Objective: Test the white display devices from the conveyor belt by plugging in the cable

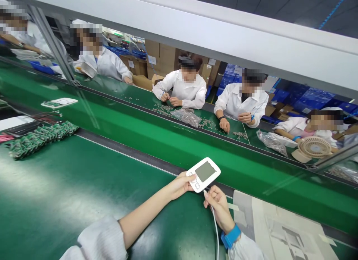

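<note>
At the lower left of the frame, the left arm wears a sleeve [100, 239] of white or very light grey cloth. It ends below the elbow in a gathered cuff [119, 234] with soft folds. At the lower right, the right arm has a white sleeve [244, 248], and at its wrist is a bright blue band [231, 236], wide and flat, with a raised blue part. No glove is on either hand.

A factory is being shown. Small parts are being sorted by hand by people in white coats [183, 88] at a long green bench [117, 89]. Boxes [160, 56] are being kept behind them, and green boards [41, 138] are being piled nearby.
</note>
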Available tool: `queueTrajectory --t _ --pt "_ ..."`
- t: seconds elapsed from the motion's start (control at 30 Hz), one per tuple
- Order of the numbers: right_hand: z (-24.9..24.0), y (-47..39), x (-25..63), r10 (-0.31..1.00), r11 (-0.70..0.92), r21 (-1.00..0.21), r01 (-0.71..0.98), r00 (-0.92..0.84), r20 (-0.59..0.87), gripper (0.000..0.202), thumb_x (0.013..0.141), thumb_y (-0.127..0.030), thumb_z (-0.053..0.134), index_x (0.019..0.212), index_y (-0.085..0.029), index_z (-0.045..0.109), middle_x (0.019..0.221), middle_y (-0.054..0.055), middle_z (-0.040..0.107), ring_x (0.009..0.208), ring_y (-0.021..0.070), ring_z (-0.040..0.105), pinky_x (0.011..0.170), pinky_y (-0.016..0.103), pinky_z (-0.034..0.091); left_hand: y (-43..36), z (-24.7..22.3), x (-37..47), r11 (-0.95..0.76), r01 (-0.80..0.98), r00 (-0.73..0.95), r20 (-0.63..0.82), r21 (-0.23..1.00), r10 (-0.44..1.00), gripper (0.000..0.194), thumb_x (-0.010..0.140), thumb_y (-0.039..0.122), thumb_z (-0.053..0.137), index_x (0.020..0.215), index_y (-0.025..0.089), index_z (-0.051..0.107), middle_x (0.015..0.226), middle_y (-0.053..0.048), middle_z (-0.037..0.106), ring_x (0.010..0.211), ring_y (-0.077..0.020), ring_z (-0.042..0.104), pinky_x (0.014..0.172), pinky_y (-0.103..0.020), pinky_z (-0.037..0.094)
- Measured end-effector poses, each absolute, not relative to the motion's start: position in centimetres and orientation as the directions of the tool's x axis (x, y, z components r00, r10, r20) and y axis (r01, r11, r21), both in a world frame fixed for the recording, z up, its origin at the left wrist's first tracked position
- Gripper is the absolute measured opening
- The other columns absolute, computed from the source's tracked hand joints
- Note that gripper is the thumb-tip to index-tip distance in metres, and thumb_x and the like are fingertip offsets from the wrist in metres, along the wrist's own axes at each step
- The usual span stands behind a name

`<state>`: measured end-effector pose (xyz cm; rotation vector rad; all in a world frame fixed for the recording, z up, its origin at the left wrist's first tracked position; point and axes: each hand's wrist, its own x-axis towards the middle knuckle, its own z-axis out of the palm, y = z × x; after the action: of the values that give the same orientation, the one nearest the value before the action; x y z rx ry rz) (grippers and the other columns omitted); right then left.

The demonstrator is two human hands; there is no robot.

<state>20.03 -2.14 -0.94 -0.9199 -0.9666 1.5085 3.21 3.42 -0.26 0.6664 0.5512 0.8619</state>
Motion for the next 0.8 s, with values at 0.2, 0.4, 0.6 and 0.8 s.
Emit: queueTrajectory --t 0.2,0.4,0.6,0.8 --pt "-1.5 -2.0 20.2 0.989 -0.097 -0.949 -0.301 -0.132 -0.06 0.03 0.064 -0.032 0.073 0.061 -0.018 0.046 0.046 -0.005 0.053 0.041 0.0089 0.047 0.045 0.021 0.034 3.4 -0.1 3.2 0.455 -0.487 0.546 -0.146 0.746 0.825 0.039 0.074 0.023 0.064 0.11 0.009 0.057 0.102 -0.016 0.064 0.088 -0.0255 0.062 0.075 -0.038 0.051" --pt "-1.8 -2.0 20.2 0.99 -0.107 -0.956 -0.272 -0.123 -0.076 0.03 0.065 -0.032 0.072 0.061 -0.017 0.046 0.044 -0.005 0.053 0.041 0.0081 0.047 0.045 0.02 0.032 3.2 0.0 3.4 0.436 -0.476 0.525 -0.151 0.764 0.837 0.042 0.073 0.024 0.064 0.111 0.008 0.055 0.104 -0.018 0.062 0.088 -0.0266 0.062 0.074 -0.038 0.051" --pt "-2.2 -1.8 20.2 0.99 -0.107 -0.952 -0.288 -0.119 -0.075 0.03 0.066 -0.032 0.072 0.061 -0.018 0.046 0.042 -0.007 0.05 0.038 0.0078 0.044 0.043 0.021 0.034 2.7 0.4 3.5 0.389 -0.452 0.531 -0.108 0.803 0.841 0.046 0.075 0.028 0.062 0.115 0.008 0.052 0.109 -0.02 0.059 0.094 -0.0291 0.059 0.072 -0.037 0.051" --pt "-2.4 -1.7 20.4 0.989 -0.094 -0.963 -0.252 -0.131 -0.062 0.03 0.064 -0.031 0.073 0.061 -0.017 0.047 0.044 -0.005 0.054 0.04 0.0083 0.047 0.045 0.02 0.035 2.7 0.6 3.5 0.388 -0.446 0.532 -0.11 0.807 0.84 0.049 0.074 0.029 0.064 0.116 0.007 0.051 0.11 -0.021 0.058 0.093 -0.0295 0.059 0.073 -0.037 0.051"
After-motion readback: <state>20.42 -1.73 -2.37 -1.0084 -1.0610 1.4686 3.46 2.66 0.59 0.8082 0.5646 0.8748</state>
